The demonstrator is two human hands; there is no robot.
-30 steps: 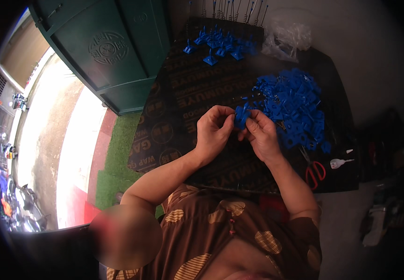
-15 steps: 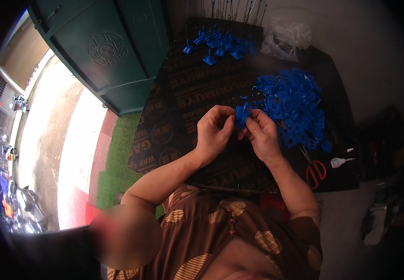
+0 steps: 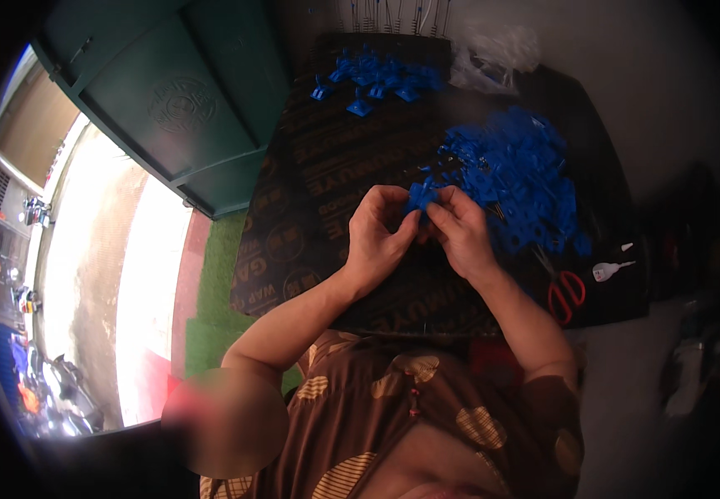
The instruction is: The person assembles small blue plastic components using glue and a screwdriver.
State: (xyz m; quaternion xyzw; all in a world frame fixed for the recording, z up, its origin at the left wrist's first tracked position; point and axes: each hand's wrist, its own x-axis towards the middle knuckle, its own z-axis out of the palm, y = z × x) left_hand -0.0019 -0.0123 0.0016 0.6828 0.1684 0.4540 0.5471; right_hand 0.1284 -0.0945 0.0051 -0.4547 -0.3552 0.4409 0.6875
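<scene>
Plastic piece, small and blue, sits pinched between my left hand and right hand, both narrowed on it, over the dark printed counter; I can't tell its long axis; heaped blue plastic parts lie nearer the right

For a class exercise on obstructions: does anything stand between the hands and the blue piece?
Nothing visible does: the left hand and right hand both hold the blue piece. The blue pile sits to the right.
</scene>
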